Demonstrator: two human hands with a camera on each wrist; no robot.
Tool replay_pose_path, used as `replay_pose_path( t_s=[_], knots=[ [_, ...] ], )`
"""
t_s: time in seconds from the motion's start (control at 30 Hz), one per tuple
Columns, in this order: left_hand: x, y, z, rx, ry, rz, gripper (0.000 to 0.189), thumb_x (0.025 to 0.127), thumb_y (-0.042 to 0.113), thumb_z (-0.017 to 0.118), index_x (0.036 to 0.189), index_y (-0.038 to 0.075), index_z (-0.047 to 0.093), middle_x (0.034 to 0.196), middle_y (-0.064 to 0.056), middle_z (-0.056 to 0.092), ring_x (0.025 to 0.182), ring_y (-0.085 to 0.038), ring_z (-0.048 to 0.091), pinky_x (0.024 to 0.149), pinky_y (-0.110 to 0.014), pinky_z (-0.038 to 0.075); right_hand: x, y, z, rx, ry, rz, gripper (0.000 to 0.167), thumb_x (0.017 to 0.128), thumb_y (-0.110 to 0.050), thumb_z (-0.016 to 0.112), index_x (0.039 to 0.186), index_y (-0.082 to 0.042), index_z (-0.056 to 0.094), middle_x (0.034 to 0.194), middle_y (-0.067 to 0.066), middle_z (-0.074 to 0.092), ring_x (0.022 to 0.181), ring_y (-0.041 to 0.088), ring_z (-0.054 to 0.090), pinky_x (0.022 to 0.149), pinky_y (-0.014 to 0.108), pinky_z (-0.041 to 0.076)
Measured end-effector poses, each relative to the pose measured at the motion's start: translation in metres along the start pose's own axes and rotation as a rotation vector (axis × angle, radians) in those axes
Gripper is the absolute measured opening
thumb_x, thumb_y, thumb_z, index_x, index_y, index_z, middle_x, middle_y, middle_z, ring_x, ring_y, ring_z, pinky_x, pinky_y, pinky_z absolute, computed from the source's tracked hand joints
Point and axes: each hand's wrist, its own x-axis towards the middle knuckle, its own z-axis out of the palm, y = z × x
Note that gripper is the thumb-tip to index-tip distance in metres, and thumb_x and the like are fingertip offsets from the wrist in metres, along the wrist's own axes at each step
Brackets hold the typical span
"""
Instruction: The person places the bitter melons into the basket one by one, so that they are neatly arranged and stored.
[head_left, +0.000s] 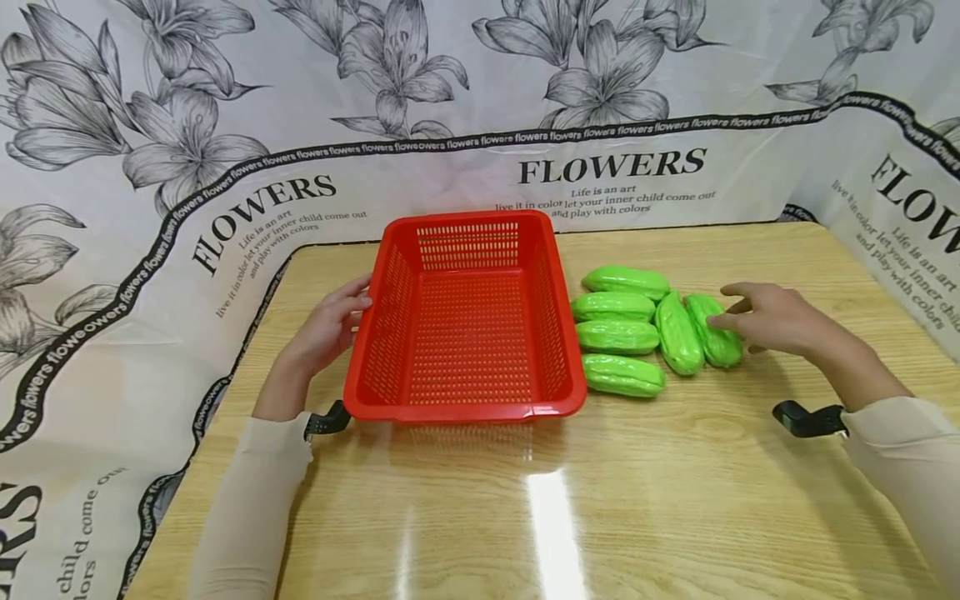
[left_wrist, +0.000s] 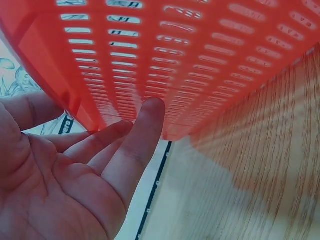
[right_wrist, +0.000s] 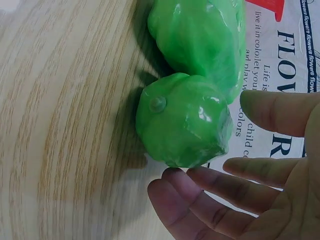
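At left edge of red basket (head_left: 465, 412): left grip (head_left: 324, 332), apart | right grip (head_left: 780, 318), apart at rightmost gourd (head_left: 717, 342) | table (head_left: 675, 500) extends nearside

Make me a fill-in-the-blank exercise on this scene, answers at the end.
1. The colour of the basket on the table is ____.
2. Beside it lie ____ green gourd-shaped items in all.
3. From the person's viewpoint, the left hand is at the basket's ____ side, the right hand by the items.
4. The large word printed on the cloth is ____.

Missing words: red; six; left; FLOWERS.
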Motion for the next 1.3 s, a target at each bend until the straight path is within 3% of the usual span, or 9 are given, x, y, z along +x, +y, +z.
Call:
replay_pose_path(
  t_s=[0.3, 0.73, 1.1, 1.3],
  knots=[
    [0.0, 0.002, 0.0, 0.021, -0.011, 0.009, 0.052, 0.109, 0.011, 0.033, 0.16, 0.007, 0.024, 0.13, -0.015, 0.055, 0.093, -0.017, 0.071, 0.077, -0.032, 0.062, 0.007, -0.005, 0.003, 0.005, -0.01, 0.022, 0.073, 0.101, -0.03, 0.06, 0.145, 0.021, 0.032, 0.134, 0.049, 0.042, 0.085, 0.032, 0.072, 0.069, 0.042, 0.062],
    [0.002, 0.002, -0.001, 0.052, -0.027, 0.002, 0.053, 0.109, 0.013, 0.033, 0.161, 0.009, 0.024, 0.132, -0.018, 0.053, 0.096, -0.018, 0.07, 0.078, -0.033, 0.062, 0.007, 0.001, 0.008, 0.083, -0.008, 0.078, 0.076, 0.098, -0.028, 0.06, 0.147, 0.02, 0.029, 0.135, 0.049, 0.038, 0.082, 0.027, 0.071, 0.07, 0.041, 0.063],
    [-0.002, 0.002, 0.0, 0.068, -0.025, 0.004, 0.051, 0.11, 0.014, 0.033, 0.16, 0.009, 0.026, 0.132, -0.019, 0.052, 0.096, -0.019, 0.071, 0.077, -0.033, 0.062, 0.0, -0.003, 0.0, 0.031, 0.098, 0.102, 0.073, 0.098, -0.03, 0.057, 0.147, 0.017, 0.032, 0.129, 0.046, 0.045, 0.08, 0.028, 0.069, 0.066, 0.041, 0.062],
    [-0.003, 0.002, -0.001, 0.064, -0.033, 0.001, 0.052, 0.11, 0.015, 0.034, 0.16, 0.009, 0.025, 0.131, -0.018, 0.055, 0.096, -0.018, 0.071, 0.078, -0.033, 0.062, -0.001, -0.012, -0.001, 0.024, 0.243, 0.079, 0.074, 0.1, -0.037, 0.054, 0.15, 0.012, 0.032, 0.126, 0.042, 0.054, 0.074, 0.027, 0.07, 0.059, 0.037, 0.056]
  ],
)
